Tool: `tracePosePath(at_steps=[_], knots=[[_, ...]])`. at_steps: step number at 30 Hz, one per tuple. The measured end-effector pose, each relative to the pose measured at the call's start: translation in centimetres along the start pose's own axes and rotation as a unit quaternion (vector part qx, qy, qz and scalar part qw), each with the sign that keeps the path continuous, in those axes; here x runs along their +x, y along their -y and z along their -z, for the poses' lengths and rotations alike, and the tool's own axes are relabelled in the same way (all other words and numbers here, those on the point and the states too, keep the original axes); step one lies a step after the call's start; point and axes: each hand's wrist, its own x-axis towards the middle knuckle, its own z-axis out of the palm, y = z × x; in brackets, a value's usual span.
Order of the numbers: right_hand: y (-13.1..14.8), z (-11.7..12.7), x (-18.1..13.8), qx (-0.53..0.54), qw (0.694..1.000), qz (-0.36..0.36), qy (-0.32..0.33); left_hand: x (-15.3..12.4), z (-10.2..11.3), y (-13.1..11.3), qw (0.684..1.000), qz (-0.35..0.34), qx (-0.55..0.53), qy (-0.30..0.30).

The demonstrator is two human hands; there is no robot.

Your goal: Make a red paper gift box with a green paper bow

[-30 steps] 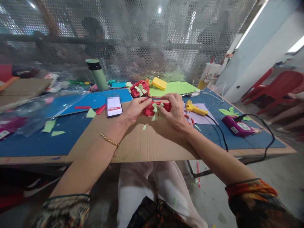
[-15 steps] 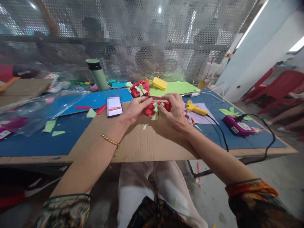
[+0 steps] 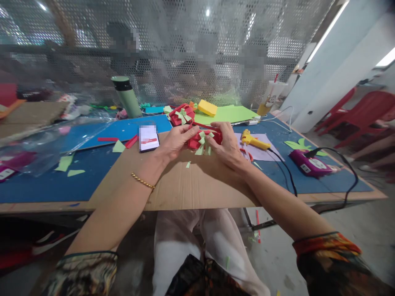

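Note:
Between my hands is a red paper or foam craft piece with pale green strips on its front, above a cardboard sheet. My left hand grips its left side, thumb along the top. My right hand is closed around its right side, the thumb near the green strips. A similar red piece with green strips lies behind. To the right, a yellow glue gun rests on a lilac sheet. Beside my left wrist lies a phone.
A green tumbler stands at the back left, and a drink cup at the back right. Green sheets and a yellow block lie behind my hands. A purple power strip with a black cable sits at right.
My right thumb has shifted slightly right, off the green strips, so more of them show, spread on the red piece. My left hand has stayed nearly in place.

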Motion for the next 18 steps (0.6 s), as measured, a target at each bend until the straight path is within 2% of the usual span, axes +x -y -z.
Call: tracePosePath(at_steps=[5,11,18], knots=[[0.0,0.07,0.03,-0.001,1.0,-0.003,0.0,-0.05,0.02,-0.07,1.0,0.0,-0.012,-0.003],[0.17,0.18,0.08,0.006,1.0,0.007,0.003,-0.43,-0.34,-0.23,0.999,-0.02,0.003,0.025],[0.65,0.33,-0.07,0.006,1.0,0.008,0.007,-0.51,-0.41,0.11,0.999,-0.033,0.002,0.0]])
